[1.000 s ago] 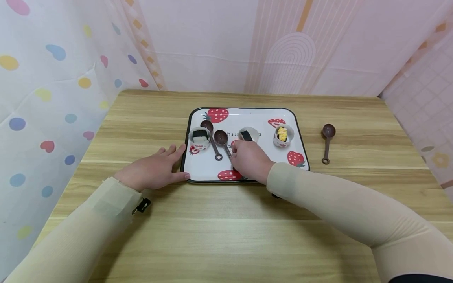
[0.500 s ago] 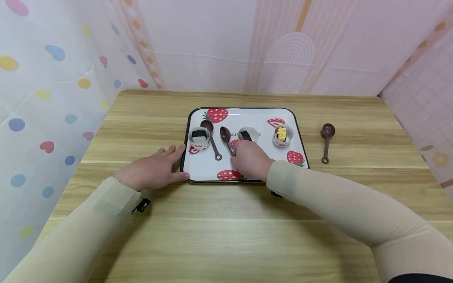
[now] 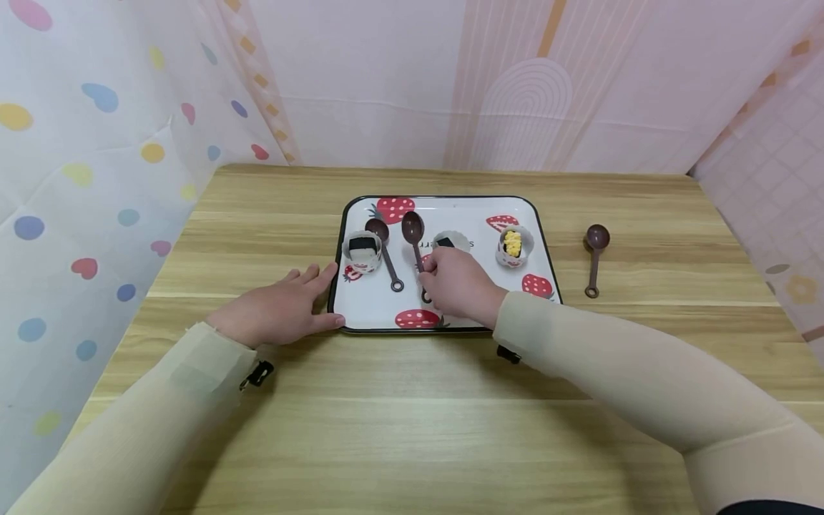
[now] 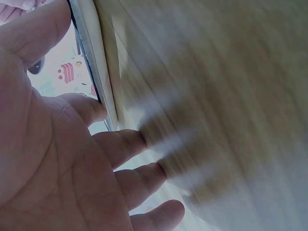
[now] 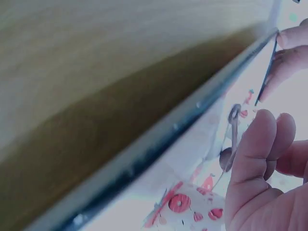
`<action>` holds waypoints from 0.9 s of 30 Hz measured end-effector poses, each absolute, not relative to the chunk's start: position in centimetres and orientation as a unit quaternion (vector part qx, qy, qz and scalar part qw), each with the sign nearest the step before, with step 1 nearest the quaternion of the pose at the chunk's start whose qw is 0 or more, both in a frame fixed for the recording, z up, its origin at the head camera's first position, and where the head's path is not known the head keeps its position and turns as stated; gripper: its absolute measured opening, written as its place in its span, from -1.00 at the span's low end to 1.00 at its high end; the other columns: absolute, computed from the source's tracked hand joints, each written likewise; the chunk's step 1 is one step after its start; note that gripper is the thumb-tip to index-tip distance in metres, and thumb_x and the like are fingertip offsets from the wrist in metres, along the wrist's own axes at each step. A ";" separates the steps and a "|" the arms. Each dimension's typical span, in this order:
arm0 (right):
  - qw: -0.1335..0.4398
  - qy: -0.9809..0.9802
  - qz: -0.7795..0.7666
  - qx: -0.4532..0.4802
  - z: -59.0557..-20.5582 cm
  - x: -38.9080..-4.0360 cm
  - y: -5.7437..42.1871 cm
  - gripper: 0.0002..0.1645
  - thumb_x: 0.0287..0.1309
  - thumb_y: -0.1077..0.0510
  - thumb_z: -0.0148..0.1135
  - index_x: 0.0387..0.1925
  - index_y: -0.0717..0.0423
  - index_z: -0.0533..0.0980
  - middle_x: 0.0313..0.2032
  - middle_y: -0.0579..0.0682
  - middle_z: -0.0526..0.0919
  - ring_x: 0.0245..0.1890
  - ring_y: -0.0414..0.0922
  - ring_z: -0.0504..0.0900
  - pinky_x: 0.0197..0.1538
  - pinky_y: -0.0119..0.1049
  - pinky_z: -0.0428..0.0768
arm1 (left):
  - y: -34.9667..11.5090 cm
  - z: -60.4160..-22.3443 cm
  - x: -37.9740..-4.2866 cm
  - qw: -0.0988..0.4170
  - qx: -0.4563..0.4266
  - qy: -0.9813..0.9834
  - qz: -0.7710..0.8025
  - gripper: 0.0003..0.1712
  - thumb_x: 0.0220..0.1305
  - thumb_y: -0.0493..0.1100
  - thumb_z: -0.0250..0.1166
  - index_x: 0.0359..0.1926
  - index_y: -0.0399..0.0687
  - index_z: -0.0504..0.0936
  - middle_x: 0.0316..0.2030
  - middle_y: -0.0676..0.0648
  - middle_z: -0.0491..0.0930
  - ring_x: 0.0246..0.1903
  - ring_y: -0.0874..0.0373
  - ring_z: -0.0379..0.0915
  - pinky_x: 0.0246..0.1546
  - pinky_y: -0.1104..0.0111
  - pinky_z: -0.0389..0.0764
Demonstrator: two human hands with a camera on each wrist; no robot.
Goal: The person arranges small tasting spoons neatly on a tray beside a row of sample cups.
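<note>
In the head view my right hand (image 3: 460, 282) pinches the handle of a brown measuring spoon (image 3: 413, 227) over the strawberry-print tray (image 3: 380, 307). Its bowl points away from me, and the ringed handle end shows below my fingers. Another brown measuring spoon (image 3: 386, 257) lies on the tray to the left. Just beyond my right hand is a paper cup (image 3: 460, 242) with a dark-wrapped rice ball, partly covered by the hand. My left hand (image 3: 280, 304) is spread at the tray's left edge, thumb and fingertips at the rim; the left wrist view shows its palm (image 4: 48, 159).
At the tray's left stands a paper cup (image 3: 363, 263) holding a rice ball with a dark strip. A cup with yellow topping (image 3: 513, 245) stands at its right. A third measuring spoon (image 3: 596, 250) lies on the wooden table (image 3: 412, 422). Patterned curtains (image 3: 386, 86) hang behind.
The pinched measuring spoon has turned and shifted away from me, its bowl now farther up the tray. My right hand's grip sits differently along the handle. The left hand stays put.
</note>
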State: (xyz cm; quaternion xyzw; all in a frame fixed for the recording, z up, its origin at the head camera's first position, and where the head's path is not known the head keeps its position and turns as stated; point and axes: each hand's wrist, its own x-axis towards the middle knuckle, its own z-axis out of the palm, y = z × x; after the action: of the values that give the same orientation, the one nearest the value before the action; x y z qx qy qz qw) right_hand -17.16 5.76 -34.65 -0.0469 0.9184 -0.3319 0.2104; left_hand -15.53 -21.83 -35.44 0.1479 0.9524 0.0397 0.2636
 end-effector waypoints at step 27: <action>0.199 0.934 -0.296 0.006 -33.9 -18.7 13.2 -0.72 0.61 0.10 0.01 -0.03 0.22 0.55 -0.47 0.04 0.64 -0.55 -0.15 0.57 -0.51 -0.36 0.51 | -21.9 -35.3 -15.4 0.264 0.146 0.952 0.043 0.23 0.40 0.54 0.11 0.72 -0.04 -0.20 0.66 -0.41 -0.13 0.60 -0.51 -0.19 0.42 -0.38 0.27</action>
State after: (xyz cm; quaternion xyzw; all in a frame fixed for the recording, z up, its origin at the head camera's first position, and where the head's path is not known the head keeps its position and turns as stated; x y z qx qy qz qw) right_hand -18.70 13.18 -33.94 0.0060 0.9342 -0.2958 0.1993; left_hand -15.44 -21.86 -35.31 0.1458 0.9524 0.0433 0.2641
